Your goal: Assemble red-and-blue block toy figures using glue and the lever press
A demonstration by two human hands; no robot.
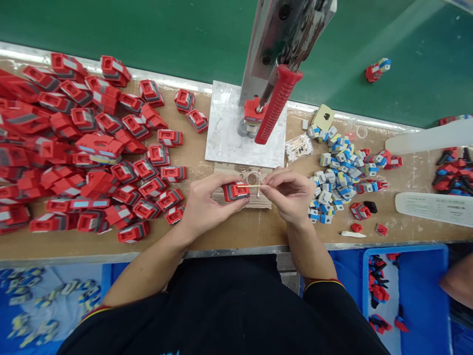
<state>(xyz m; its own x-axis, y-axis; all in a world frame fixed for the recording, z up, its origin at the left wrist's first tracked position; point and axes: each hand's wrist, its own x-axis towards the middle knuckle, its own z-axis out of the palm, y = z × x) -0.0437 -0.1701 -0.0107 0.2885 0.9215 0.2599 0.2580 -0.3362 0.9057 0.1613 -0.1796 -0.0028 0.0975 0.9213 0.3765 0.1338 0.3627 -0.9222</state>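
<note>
My left hand (205, 203) grips a small red plastic housing (229, 192) between thumb and fingers. In my right hand (290, 191) a thin cotton swab (252, 186) is pinched, pointing left with its far end at the housing's recess. Whether that tip touches the inside I cannot tell. Just beyond the swab, a small clear round dish (254, 177) rests on a piece of cardboard (254, 202). A second swab (258, 191) stands out below the first, near my right fingertips.
A lever press (254, 123) with a red handle stands on a metal plate (221, 133). Many red housings (99, 148) cover the left. White-blue parts (336, 167) and bagged cotton swabs (298, 147) lie right. Blue bins (424, 276) sit below the edge; another person's arm (458, 281) is far right.
</note>
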